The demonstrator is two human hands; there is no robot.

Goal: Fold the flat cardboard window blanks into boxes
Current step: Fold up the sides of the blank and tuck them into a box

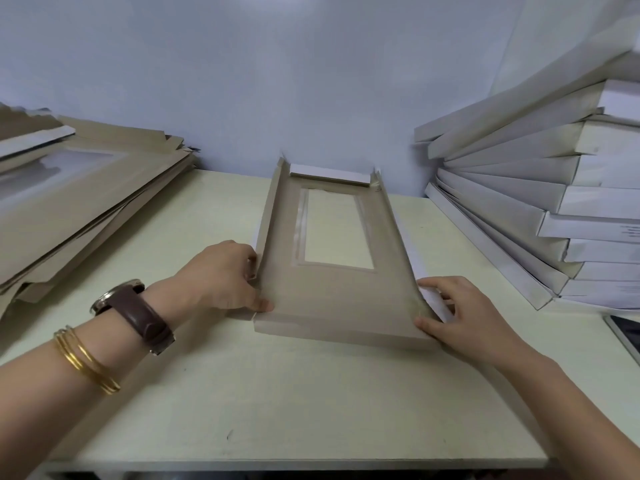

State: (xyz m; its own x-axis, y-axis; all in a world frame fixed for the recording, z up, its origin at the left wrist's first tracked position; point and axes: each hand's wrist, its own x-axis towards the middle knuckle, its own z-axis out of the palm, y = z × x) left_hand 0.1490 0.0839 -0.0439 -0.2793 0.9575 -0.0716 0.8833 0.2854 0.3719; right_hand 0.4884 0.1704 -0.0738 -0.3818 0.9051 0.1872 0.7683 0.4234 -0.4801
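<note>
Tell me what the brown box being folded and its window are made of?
The box blank looks like thin cardboard: matte brown inside, white outside, with crisp creases where its sides stand up. Its window seems to be clear plastic film, since the pale table shows through and a shiny strip edges it, though that is uncertain.

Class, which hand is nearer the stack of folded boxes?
Right. The right hand holds the blank at its right edge, left of the stack; the left hand holds its left edge.
</note>
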